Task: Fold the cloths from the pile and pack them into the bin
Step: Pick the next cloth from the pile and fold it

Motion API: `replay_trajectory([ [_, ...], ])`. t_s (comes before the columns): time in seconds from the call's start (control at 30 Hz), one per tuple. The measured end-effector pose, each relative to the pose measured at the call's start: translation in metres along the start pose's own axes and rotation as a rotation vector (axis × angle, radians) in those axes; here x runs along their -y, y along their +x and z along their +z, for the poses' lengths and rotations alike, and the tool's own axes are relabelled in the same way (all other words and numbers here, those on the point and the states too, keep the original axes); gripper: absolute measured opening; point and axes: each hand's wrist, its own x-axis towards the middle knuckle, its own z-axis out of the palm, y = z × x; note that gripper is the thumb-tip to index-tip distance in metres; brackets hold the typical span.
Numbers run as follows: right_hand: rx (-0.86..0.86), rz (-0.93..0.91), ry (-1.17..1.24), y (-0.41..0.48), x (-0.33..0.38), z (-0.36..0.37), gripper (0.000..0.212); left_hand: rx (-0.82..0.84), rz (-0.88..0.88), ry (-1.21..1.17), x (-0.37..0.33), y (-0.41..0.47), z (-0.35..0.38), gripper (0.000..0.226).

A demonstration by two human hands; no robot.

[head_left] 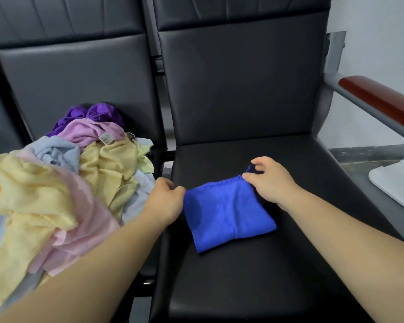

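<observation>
Shows a blue cloth (229,213), folded to a small rectangle, flat on the black seat (266,287) of the right-hand chair, near its middle. Left hand (166,201) at the far left corner of the blue cloth, fingers (178,190) curled and closed on the hem there. Right hand (271,183) at the far right corner, thumb and forefinger pinching the stitched edge, remaining fingers loosely spread above it. Just to the left, on the neighbouring seat, the pile of unfolded cloths (107,164): yellow, pink, pale blue, lilac and purple, crumpled, apart from the blue cloth. At the right edge, beyond the seat and below a red-brown armrest (383,99), a white flat-topped object (399,180), perhaps the bin or its lid; cannot tell which. Step in hand, by judgement: folding of the blue cloth, far along, both far corners held as for one more fold or for squaring the edge. Next move likely calling for both corners drawn together toward the near edge, kept level to avoid skewing the layers, then a lift of the whole bundle rightward without letting the folds slip open. Most of the pile not yet folded.
</observation>
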Motion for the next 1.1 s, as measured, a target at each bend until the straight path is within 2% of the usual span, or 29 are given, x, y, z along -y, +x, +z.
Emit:
replay_trajectory([
  [0.07, -0.03, -0.074, -0.245, -0.007, -0.003, -0.001, 0.04, -0.05, 0.154, 0.17, 0.002, -0.009, 0.003, 0.035],
  [0.13, -0.036, -0.143, -0.365, -0.018, -0.006, 0.005, 0.029, -0.057, 0.303, 0.276, 0.001, -0.025, 0.011, 0.037],
  [0.2, -0.034, -0.189, -0.484, -0.029, -0.007, 0.016, 0.026, -0.044, 0.391, 0.455, 0.0, -0.041, 0.023, 0.037],
  [0.27, -0.034, -0.205, -0.613, -0.037, -0.013, 0.028, 0.031, -0.005, 0.405, 0.656, 0.003, -0.056, 0.035, 0.042],
  [0.37, -0.047, -0.24, -0.774, -0.039, -0.03, 0.036, 0.04, 0.106, 0.391, 0.836, 0.016, -0.064, 0.045, 0.058],
  [0.43, -0.056, -0.246, -0.783, -0.036, -0.039, 0.035, 0.044, 0.181, 0.367, 0.911, 0.023, -0.062, 0.044, 0.069],
  [0.53, -0.053, -0.32, -0.845, -0.032, -0.041, 0.032, 0.045, 0.251, 0.373, 0.976, 0.027, -0.053, 0.038, 0.073],
  [0.73, -0.041, -0.377, -0.864, -0.027, -0.043, 0.028, 0.053, 0.297, 0.436, 1.015, 0.03, -0.037, 0.03, 0.075],
  [0.9, -0.062, -0.339, -0.867, -0.027, -0.042, 0.026, 0.055, 0.263, 0.446, 1.018, 0.033, -0.028, 0.025, 0.076],
  [1.0, -0.137, -0.191, -0.815, -0.029, -0.036, 0.025, 0.053, 0.097, 0.397, 0.863, 0.034, -0.033, 0.029, 0.081],
  [1.1, -0.108, 0.015, -0.69, -0.026, -0.021, 0.024, 0.056, -0.095, 0.172, 0.582, 0.024, -0.031, 0.03, 0.068],
])
